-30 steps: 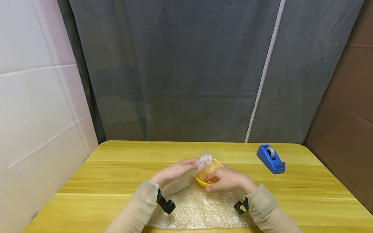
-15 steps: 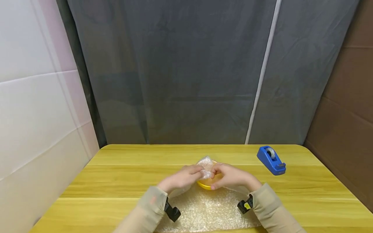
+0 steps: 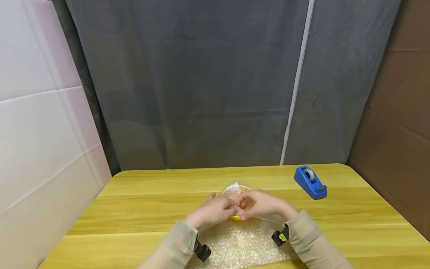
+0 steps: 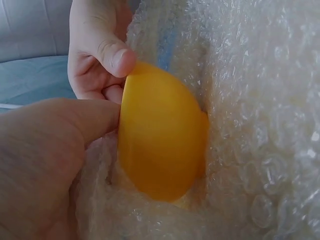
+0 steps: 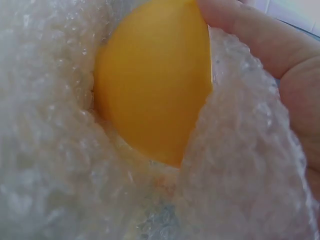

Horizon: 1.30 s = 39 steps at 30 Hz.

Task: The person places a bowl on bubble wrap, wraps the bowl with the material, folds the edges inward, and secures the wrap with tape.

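Observation:
A yellow bowl [image 3: 236,218] stands on a sheet of bubble wrap [image 3: 242,243], one flap of which is folded over its left side and into its mouth. My left hand [image 3: 215,211] lies over that flap at the bowl's left rim, its thumb tucking the wrap inside. From the right, my right hand [image 3: 260,203] pinches the rim, thumb outside and fingers curled in the mouth. The left wrist view shows the bowl's smooth outer side [image 4: 160,135] with the right thumb [image 4: 120,60] on its edge. In the right wrist view, wrap [image 5: 240,135] covers part of the bowl [image 5: 155,80].
A blue tape dispenser [image 3: 310,183] with a roll of clear tape sits at the back right of the wooden table [image 3: 151,201]. Behind the table hangs a dark grey curtain [image 3: 201,93]. A white panel [image 3: 43,123] rises at left, a brown one [image 3: 396,123] at right.
The left hand has folded the bubble wrap flap rightward over the bowl and moved in closer. The right hand has shifted from inside the bowl to its near right rim.

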Each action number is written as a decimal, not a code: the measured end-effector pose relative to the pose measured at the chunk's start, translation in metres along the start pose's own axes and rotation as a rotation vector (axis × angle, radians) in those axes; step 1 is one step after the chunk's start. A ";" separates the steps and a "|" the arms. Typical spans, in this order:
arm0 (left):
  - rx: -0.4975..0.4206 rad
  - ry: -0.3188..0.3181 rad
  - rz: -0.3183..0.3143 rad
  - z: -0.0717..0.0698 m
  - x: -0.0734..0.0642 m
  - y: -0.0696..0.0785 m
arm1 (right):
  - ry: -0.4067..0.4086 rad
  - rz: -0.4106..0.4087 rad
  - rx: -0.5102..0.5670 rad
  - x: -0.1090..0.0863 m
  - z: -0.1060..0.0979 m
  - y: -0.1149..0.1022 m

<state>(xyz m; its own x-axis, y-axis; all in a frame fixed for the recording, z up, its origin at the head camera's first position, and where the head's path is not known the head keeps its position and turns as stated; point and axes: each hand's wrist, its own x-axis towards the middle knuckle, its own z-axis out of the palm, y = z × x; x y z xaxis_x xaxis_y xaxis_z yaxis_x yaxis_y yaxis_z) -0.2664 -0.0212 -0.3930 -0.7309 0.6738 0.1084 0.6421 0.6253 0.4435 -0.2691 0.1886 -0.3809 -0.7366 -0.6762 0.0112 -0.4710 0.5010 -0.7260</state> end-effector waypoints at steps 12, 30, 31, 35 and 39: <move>-0.011 -0.035 0.003 -0.006 -0.002 -0.002 | -0.066 -0.094 0.059 0.003 0.003 0.002; -0.063 0.021 0.053 -0.004 -0.001 -0.007 | -0.083 -0.104 -0.193 0.002 0.005 -0.005; -0.082 0.013 0.063 -0.005 -0.002 -0.008 | -0.086 -0.111 -0.211 0.002 0.006 -0.005; -0.182 -0.026 0.105 -0.009 -0.005 -0.011 | -0.104 -0.117 -0.223 0.002 0.007 -0.005; -0.209 0.011 0.136 -0.020 -0.010 -0.012 | -0.117 -0.094 -0.179 0.002 0.006 -0.004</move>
<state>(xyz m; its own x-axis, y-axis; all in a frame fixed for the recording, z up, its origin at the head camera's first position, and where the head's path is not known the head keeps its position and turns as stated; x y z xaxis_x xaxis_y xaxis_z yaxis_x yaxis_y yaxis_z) -0.2710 -0.0436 -0.3812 -0.6446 0.7408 0.1889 0.6736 0.4335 0.5987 -0.2659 0.1825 -0.3823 -0.6292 -0.7771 -0.0145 -0.6208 0.5138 -0.5921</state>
